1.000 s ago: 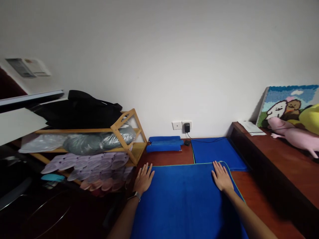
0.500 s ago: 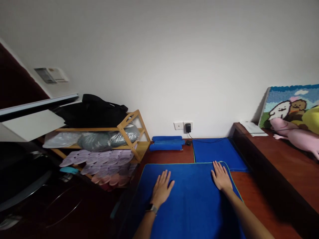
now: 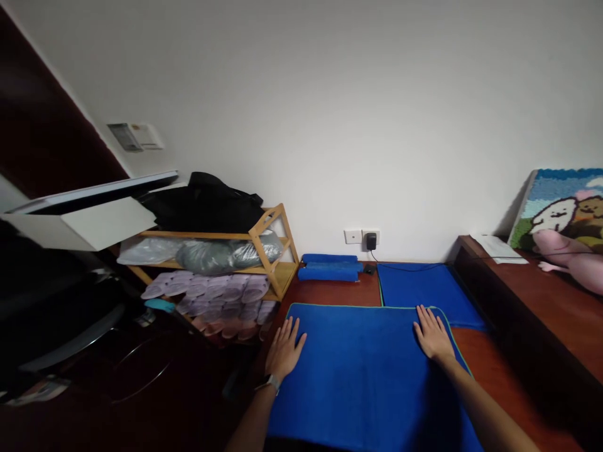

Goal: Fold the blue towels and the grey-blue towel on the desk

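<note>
A blue cloth (image 3: 358,370) with a green edge lies spread flat on the red-brown table (image 3: 320,292). My left hand (image 3: 284,349), with a watch on the wrist, rests with fingers apart on the cloth's left edge near its far left corner. Near the far right corner, my right hand (image 3: 432,333) lies flat on the cloth, fingers stretched out. Behind it, a second blue cloth (image 3: 424,285) lies partly under the first. Folded or rolled blue cloths (image 3: 328,268) sit by the wall. Neither hand grips anything.
At left stands a wooden rack (image 3: 277,251) with purple and pink slippers (image 3: 211,295), wrapped bundles and a black bag (image 3: 207,204). A plug (image 3: 371,240) trails a black cable. On a raised ledge at right are paper (image 3: 498,248), a pink plush (image 3: 572,257) and a picture (image 3: 556,207).
My left hand has moved left, from on the cloth to its left edge. My right hand stays near the far right corner. The view has shifted slightly to the left.
</note>
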{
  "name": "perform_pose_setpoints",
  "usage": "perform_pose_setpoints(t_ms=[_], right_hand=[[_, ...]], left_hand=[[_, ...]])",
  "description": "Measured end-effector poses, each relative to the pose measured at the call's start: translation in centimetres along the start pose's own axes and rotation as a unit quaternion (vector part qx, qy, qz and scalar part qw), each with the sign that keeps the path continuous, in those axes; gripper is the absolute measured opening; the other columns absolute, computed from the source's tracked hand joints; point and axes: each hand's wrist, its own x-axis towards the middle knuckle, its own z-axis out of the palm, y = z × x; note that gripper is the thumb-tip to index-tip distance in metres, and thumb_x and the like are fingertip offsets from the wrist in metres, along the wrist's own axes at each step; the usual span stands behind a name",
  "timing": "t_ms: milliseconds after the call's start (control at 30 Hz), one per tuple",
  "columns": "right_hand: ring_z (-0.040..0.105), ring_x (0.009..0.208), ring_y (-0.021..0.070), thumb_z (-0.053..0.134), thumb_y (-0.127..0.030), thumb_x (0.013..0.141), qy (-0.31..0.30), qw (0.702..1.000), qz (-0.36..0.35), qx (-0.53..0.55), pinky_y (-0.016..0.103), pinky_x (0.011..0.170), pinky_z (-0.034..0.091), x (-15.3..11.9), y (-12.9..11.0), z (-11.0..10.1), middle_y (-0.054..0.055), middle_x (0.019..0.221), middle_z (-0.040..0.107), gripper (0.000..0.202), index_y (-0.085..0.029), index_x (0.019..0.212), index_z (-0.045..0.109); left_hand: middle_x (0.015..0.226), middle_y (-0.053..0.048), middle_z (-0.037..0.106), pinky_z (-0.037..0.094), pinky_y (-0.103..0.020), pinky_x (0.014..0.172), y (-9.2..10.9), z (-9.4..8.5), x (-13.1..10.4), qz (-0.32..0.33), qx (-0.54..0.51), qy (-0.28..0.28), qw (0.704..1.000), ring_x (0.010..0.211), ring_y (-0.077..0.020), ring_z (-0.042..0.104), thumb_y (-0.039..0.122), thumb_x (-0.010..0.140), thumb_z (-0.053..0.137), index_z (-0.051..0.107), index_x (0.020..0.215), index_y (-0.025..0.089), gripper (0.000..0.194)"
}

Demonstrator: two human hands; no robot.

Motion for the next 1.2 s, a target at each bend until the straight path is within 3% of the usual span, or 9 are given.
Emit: perform_pose_setpoints(t_ms=[133,300,467,567,733,833,900,1100,1200], right_hand=[[0.015,0.158,0.0224,0.014,-0.048,0.102,-0.026,1.0,0.001,-0.006,0.043,0.129,0.011,-0.8,0.0,-1.0,0.005,0.171,0.021,0.072,-0.013,0.164,0.018],[0.011,0.159,0.0228,0.015,-0.053,0.102,0.008,0.999,-0.03,0.015,0.045,0.129,0.011,-4.7,3.0,-0.5,0.006,0.171,0.018,0.074,-0.013,0.164,0.02],[0.013,0.158,0.0224,0.015,-0.054,0.101,-0.045,0.999,0.008,0.02,0.044,0.129,0.013,-6.8,4.8,0.3,0.007,0.171,0.021,0.075,-0.012,0.163,0.02],[0.013,0.158,0.0224,0.016,-0.053,0.102,-0.045,0.999,0.016,0.018,0.044,0.129,0.011,-6.7,4.4,0.1,0.007,0.171,0.019,0.075,-0.011,0.163,0.019],[0.013,0.158,0.0224,0.016,-0.051,0.102,-0.038,0.999,0.018,0.025,0.043,0.129,0.01,-6.6,3.9,-0.6,0.007,0.171,0.02,0.073,-0.011,0.163,0.02],[0.013,0.158,0.0219,0.017,-0.051,0.102,-0.037,0.999,0.019,0.033,0.043,0.129,0.011,-6.7,3.9,-0.8,0.008,0.171,0.02,0.073,-0.011,0.163,0.021],[0.013,0.158,0.0215,0.016,-0.052,0.102,-0.038,0.998,0.019,0.035,0.044,0.129,0.011,-6.7,3.9,-0.8,0.007,0.171,0.021,0.073,-0.012,0.163,0.02],[0.014,0.158,0.0228,0.017,-0.053,0.101,-0.034,0.999,0.016,0.029,0.044,0.129,0.011,-6.7,4.2,-0.2,0.008,0.171,0.02,0.074,-0.012,0.163,0.02],[0.015,0.158,0.0229,0.02,-0.051,0.1,-0.031,0.999,0.016,0.03,0.045,0.128,0.012,-6.5,4.4,0.5,0.008,0.171,0.022,0.074,-0.013,0.163,0.022]], left_hand=[[0.167,-0.013,0.033,0.026,-0.05,0.125,0.5,-0.4,-0.1,-0.007,-0.007,-0.005,1.0,0.155,-0.0264,0.029,0.061,0.104,0.026,0.033,0.16,0.019,0.071],[0.168,-0.013,0.031,0.022,-0.049,0.126,0.5,-0.6,-0.1,-0.014,-0.005,-0.014,1.0,0.156,-0.026,0.026,0.06,0.103,0.024,0.033,0.161,0.018,0.072],[0.166,-0.016,0.034,0.019,-0.051,0.127,1.7,-2.4,1.1,-0.03,0.024,-0.059,0.998,0.156,-0.0294,0.027,0.062,0.101,0.028,0.035,0.159,0.012,0.077],[0.167,-0.016,0.032,0.018,-0.049,0.128,7.0,-3.1,1.5,-0.007,0.012,-0.028,0.999,0.156,-0.0291,0.025,0.061,0.102,0.024,0.032,0.16,0.01,0.077],[0.169,-0.008,0.028,0.019,-0.045,0.129,20.6,-0.7,-0.7,0.176,-0.079,-0.038,0.981,0.157,-0.0217,0.023,0.056,0.106,0.019,0.024,0.163,0.02,0.068],[0.169,-0.009,0.029,0.021,-0.047,0.128,23.5,0.5,-2.0,0.172,-0.097,-0.061,0.978,0.156,-0.0228,0.025,0.057,0.106,0.02,0.023,0.164,0.02,0.068],[0.169,-0.009,0.029,0.02,-0.05,0.128,21.6,0.4,-2.4,0.143,-0.09,-0.075,0.983,0.156,-0.0243,0.025,0.059,0.105,0.021,0.024,0.163,0.023,0.068],[0.169,-0.011,0.026,0.02,-0.051,0.127,7.2,-1.7,-3.7,-0.001,-0.02,-0.069,0.997,0.156,-0.0272,0.024,0.065,0.102,0.025,0.03,0.162,0.02,0.075],[0.169,-0.012,0.026,0.021,-0.052,0.126,3.2,-2.1,-4.7,-0.02,0.003,-0.041,0.999,0.156,-0.0276,0.025,0.066,0.102,0.026,0.029,0.162,0.02,0.075]])
